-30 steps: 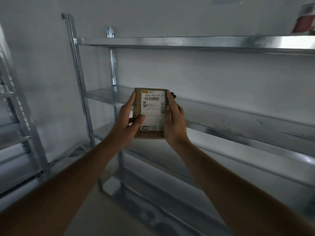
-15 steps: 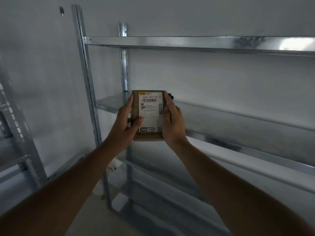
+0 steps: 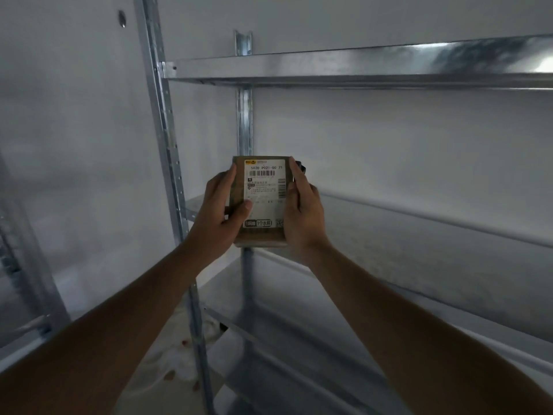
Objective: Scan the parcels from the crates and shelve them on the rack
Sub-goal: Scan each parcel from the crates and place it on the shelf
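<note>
Head cam view: both hands are up holding a small brown parcel (image 3: 259, 202) upright in front of the metal rack (image 3: 359, 67), about level with its middle shelf (image 3: 419, 232). The left hand (image 3: 217, 211) wraps its left edge, thumb pressed on the white shipping label (image 3: 264, 190), fingers curled behind. The right hand (image 3: 303, 211) clamps the right edge, fingers close together along the side. There's something small and dark poking out behind the right fingertips, can't tell what it is. The parcel isn't touching any shelf.
</note>
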Motion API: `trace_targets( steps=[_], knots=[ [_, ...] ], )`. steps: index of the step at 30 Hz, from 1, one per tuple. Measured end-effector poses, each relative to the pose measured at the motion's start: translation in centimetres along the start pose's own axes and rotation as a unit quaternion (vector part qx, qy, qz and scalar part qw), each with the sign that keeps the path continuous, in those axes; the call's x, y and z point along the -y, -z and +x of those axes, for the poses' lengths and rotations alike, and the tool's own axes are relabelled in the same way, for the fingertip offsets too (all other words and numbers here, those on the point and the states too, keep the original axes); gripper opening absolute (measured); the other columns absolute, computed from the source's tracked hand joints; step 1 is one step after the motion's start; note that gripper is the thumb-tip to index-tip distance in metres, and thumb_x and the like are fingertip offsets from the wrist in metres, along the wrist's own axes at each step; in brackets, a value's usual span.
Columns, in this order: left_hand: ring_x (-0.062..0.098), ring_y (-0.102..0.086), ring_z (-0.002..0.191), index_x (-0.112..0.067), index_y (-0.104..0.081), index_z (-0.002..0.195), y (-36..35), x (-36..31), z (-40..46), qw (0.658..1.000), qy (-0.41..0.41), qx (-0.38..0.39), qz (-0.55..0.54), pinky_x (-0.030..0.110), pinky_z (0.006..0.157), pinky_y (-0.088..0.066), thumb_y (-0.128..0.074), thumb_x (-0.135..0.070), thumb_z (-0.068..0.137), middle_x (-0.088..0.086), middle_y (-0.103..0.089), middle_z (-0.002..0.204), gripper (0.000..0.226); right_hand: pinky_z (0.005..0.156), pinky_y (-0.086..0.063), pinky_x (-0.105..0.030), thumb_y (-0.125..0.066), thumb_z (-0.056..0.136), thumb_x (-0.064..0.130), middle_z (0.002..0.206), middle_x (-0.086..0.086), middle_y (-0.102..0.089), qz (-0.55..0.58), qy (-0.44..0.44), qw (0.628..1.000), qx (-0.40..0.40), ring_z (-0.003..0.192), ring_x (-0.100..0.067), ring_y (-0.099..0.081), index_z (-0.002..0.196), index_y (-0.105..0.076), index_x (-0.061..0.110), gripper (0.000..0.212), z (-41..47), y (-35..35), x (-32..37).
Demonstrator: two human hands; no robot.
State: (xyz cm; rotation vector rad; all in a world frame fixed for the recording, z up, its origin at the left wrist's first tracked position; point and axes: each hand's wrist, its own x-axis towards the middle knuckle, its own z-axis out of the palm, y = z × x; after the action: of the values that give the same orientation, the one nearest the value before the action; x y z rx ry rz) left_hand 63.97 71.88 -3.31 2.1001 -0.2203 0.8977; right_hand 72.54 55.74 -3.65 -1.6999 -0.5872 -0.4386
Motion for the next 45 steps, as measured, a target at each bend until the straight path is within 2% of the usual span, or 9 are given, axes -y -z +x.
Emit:
trace_targets(
  steps=[7, 20, 25, 31, 35, 38, 41, 43, 45],
  knots=[
    [0.020, -0.035, 0.150, -0.015, -0.018, 0.166, 1.4, 8.2, 6.5, 0.999, -0.018, 0.031, -0.018, 0.046, 0.106, -0.056, -0.054, -0.015, 0.108, 0.005, -0.026, 0.163, 0.068, 0.072, -0.039, 0.005, -0.032, 0.115, 0.027, 0.132, -0.003, -0.052, -0.036, -0.035, 0.998, -0.031, 0.101, 0.009, -0.051, 0.164, -0.034, 0.045, 0.052, 5.6, -6.3, -2.8],
    [0.005, -0.025, 0.151, -0.012, -0.020, 0.166, 4.5, 21.7, 17.4, 0.982, -0.071, 0.152, -0.086, 0.035, 0.118, -0.044, -0.053, -0.013, 0.108, -0.001, -0.020, 0.169, 0.067, 0.093, -0.056, -0.032, -0.029, 0.115, 0.028, 0.140, -0.003, -0.057, -0.094, -0.131, 0.977, -0.140, 0.118, -0.019, -0.060, 0.164, -0.033, 0.045, 0.051, 12.4, -17.7, -4.8],
    [0.012, -0.027, 0.155, -0.012, -0.022, 0.166, 3.6, 24.5, 19.9, 0.970, -0.054, 0.210, -0.107, 0.035, 0.123, -0.036, -0.053, -0.016, 0.109, -0.003, -0.021, 0.172, 0.065, 0.065, -0.045, -0.014, -0.028, 0.116, 0.031, 0.134, 0.000, -0.058, -0.111, -0.196, 0.961, -0.161, 0.112, -0.017, -0.060, 0.162, -0.035, 0.043, 0.049, 13.9, -19.0, -5.9],
    [-0.004, -0.036, 0.134, -0.022, -0.027, 0.165, 1.7, 26.6, 21.8, 0.964, -0.004, 0.247, -0.098, -0.003, 0.092, -0.035, -0.055, -0.024, 0.109, -0.011, -0.032, 0.163, 0.063, 0.067, -0.053, -0.023, -0.028, 0.116, 0.029, 0.134, 0.001, -0.061, -0.112, -0.263, 0.946, -0.154, 0.116, -0.021, -0.063, 0.163, -0.036, 0.041, 0.049, 15.5, -19.2, -6.9],
    [0.001, -0.034, 0.136, -0.024, -0.028, 0.165, 1.3, 27.4, 23.0, 0.960, 0.022, 0.264, -0.093, 0.024, 0.111, -0.037, -0.055, -0.028, 0.109, -0.008, -0.031, 0.167, 0.063, 0.078, -0.055, -0.029, -0.032, 0.115, 0.024, 0.143, -0.001, -0.060, -0.104, -0.289, 0.940, -0.150, 0.118, -0.021, -0.062, 0.162, -0.039, 0.037, 0.050, 16.5, -19.3, -7.6],
    [0.003, -0.034, 0.138, -0.023, -0.028, 0.165, 1.3, 28.0, 23.9, 0.955, 0.040, 0.279, -0.092, 0.029, 0.115, -0.036, -0.054, -0.027, 0.109, -0.010, -0.029, 0.167, 0.062, 0.089, -0.058, -0.034, -0.035, 0.112, 0.019, 0.145, -0.002, -0.059, -0.095, -0.304, 0.937, -0.142, 0.123, -0.023, -0.062, 0.162, -0.041, 0.035, 0.052, 17.2, -19.7, -8.2],
    [-0.004, -0.045, 0.127, -0.034, -0.040, 0.157, 1.2, 28.9, 24.5, 0.950, 0.068, 0.289, -0.098, 0.013, 0.099, -0.040, -0.052, -0.025, 0.110, -0.027, -0.040, 0.146, 0.050, 0.085, -0.058, -0.032, -0.037, 0.111, 0.018, 0.143, -0.002, -0.060, -0.081, -0.318, 0.936, -0.126, 0.119, -0.022, -0.062, 0.162, -0.041, 0.033, 0.053, 18.1, -20.2, -8.8],
    [-0.022, -0.054, 0.101, -0.056, -0.054, 0.126, 1.3, 29.1, 24.7, 0.948, 0.085, 0.289, -0.101, -0.002, 0.077, -0.041, -0.053, -0.021, 0.109, -0.044, -0.047, 0.119, 0.038, 0.082, -0.058, -0.031, -0.038, 0.111, 0.018, 0.143, -0.002, -0.058, -0.076, -0.323, 0.936, -0.121, 0.117, -0.021, -0.062, 0.163, -0.040, 0.033, 0.054, 18.7, -20.5, -9.0],
    [-0.033, -0.053, 0.085, -0.059, -0.051, 0.103, 1.2, 29.3, 25.0, 0.946, 0.096, 0.290, -0.107, -0.005, 0.064, -0.040, -0.054, -0.019, 0.109, -0.040, -0.049, 0.105, 0.041, 0.078, -0.058, -0.029, -0.039, 0.111, 0.018, 0.145, -0.003, -0.057, -0.073, -0.323, 0.937, -0.115, 0.114, -0.020, -0.062, 0.164, -0.038, 0.034, 0.055, 19.1, -20.7, -9.3]
  ],
)
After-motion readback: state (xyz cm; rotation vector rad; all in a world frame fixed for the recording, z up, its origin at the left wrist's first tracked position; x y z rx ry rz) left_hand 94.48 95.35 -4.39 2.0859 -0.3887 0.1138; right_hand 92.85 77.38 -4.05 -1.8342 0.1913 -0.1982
